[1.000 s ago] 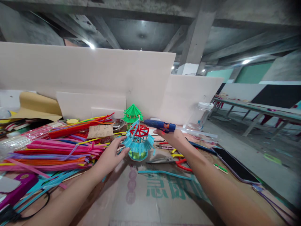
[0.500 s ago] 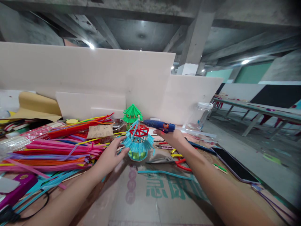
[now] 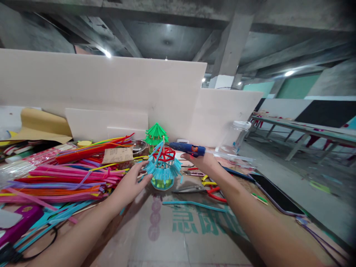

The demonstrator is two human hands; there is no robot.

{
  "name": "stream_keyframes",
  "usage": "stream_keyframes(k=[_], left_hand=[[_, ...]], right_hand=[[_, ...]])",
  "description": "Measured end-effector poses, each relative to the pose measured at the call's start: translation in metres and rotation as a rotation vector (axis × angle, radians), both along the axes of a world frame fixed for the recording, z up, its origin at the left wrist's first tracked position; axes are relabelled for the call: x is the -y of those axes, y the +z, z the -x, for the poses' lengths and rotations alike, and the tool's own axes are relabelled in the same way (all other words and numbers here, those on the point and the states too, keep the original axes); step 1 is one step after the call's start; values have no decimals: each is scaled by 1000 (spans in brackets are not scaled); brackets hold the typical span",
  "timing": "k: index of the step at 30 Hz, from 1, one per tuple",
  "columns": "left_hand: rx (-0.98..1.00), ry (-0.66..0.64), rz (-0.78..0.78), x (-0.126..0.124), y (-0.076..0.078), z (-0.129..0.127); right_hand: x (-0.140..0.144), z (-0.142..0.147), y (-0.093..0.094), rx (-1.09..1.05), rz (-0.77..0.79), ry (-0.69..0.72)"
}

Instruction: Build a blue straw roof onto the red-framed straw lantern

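- Your right hand (image 3: pixel 200 160) is wrapped around a blue glue gun (image 3: pixel 187 148), held level with its long axis running left to right and its nozzle pointing left at the red top ring of the little blue pavilion model (image 3: pixel 163 165).
- Your left hand (image 3: pixel 128 185) lies open, grasping nothing, fingers spread, the fingertips (image 3: pixel 144 168) touching or just beside the model's blue fringe on its left side; contact is hard to tell.
- That pavilion model stands upright on the cardboard sheet (image 3: pixel 178 230), between your two hands, ahead of both and near the middle of the bench. The gun's nozzle is just beside its upper right edge, so the right hand is the nearer one to the top, the left the nearer one to the skirt.
- Both forearms reach forward and converge on the model; the right wrist sits higher than the left.
- Behind the model stands a green pavilion model (image 3: pixel 155 134), apart from it, in front of the white boards (image 3: pixel 111 89).
- Left of your left hand lies a heap of coloured pipe cleaners (image 3: pixel 63 174).
- Just right of the model lie pliers with red handles (image 3: pixel 200 190), and a loose blue pipe cleaner (image 3: pixel 194 204) lies on the cardboard nearer to you.
- Farther right lies a dark phone (image 3: pixel 274 194); a clear jar (image 3: pixel 236 137) stands behind your right hand.
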State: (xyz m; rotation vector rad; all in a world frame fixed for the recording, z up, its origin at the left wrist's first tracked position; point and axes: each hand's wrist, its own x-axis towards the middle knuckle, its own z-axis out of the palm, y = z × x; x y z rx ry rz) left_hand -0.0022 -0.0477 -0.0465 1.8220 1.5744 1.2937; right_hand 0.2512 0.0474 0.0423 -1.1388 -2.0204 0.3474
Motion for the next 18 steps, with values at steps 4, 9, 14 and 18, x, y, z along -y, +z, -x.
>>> stream_keyframes(k=[4,9,14,18], left_hand=[[2,3,7,0,1,0],[-52,4,1,1,4,-1],[-29,-16,6,0,2,0],[-32,-26,8,-1,0,0]], right_hand=[[-1,-11,13,-17,27,39],[-23,-36,21,-93,34,122],[-63,-46,-21,-50,125,-136],[-87,-38,-61,-3,189,-215]])
